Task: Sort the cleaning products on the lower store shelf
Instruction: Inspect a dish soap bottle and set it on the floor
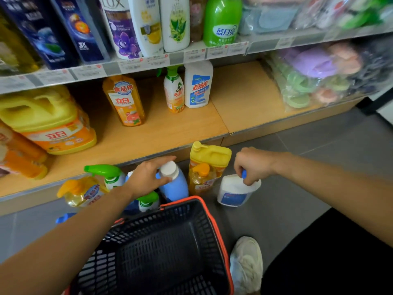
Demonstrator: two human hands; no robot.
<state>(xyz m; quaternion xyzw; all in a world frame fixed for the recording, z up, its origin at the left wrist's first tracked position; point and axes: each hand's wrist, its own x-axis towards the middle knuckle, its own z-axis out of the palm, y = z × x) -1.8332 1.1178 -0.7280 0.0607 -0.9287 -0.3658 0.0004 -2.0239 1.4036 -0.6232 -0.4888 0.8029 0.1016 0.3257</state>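
**Both hands taking bottles from the floor cluster, shelf half stocked**

Step in hand: picking up. The left hand point(148, 175) is curling its fingers and thumb round the white cap of the blue bottle point(175, 186), which is standing on the floor at 12 o'clock from the basket point(170, 248). The right hand point(253, 165) is gripping the blue-capped neck of the white bottle point(236, 192), at 2 o'clock from the basket; this bottle is tilting, and I cannot tell whether its base is touching the floor.

Between the two hands a yellow jug point(210, 154) and an orange pump bottle point(201, 177) are waiting on the floor. A green-trigger sprayer point(108, 173) and more orange bottles are crowding at 10 o'clock.

Next move, as I judge it: lifting both bottles clear of their neighbours and carrying them toward 12 o'clock onto the lower shelf point(170, 128), each beside its like. A matching white bottle point(197, 85) is already standing at the shelf's back, next to a sprayer point(174, 92), so the right-hand bottle probably belongs there. Cap grips are calling for a steady vertical lift.

Surface and room: the shelf is pale wood-look board with a metal lip. An orange dish-soap bottle point(124, 101) and a big yellow jug point(49, 120) are sitting toward 9 o'clock. The floor point(308, 162) is grey tile. Shampoo bottles are filling the shelf above.
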